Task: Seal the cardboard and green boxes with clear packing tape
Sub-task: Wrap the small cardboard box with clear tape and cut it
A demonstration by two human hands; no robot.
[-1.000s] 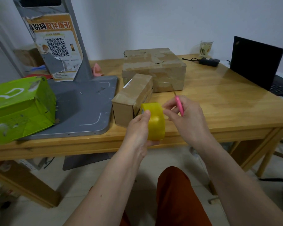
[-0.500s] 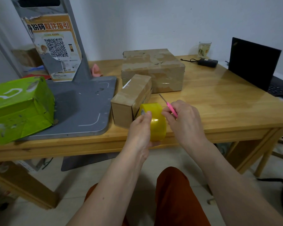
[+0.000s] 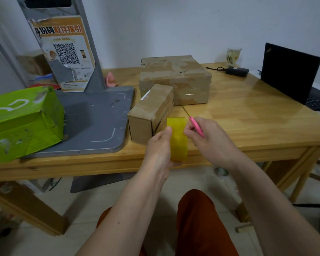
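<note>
Left hand (image 3: 160, 145) grips the yellowish roll of packing tape (image 3: 177, 139); right hand (image 3: 209, 137) pinches its edge, clutching pink-handled scissors (image 3: 196, 126), whose blades could nick fingers.

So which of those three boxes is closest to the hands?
The small cardboard box, right beside the tape roll. The large cardboard box sits behind it; the green box sits far left.

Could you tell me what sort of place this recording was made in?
Probably a small parcel pick-up or packing room. A grey stand bearing a QR-code poster sits on the wooden table among taped cardboard boxes and a green box, with a laptop at the far end.
</note>
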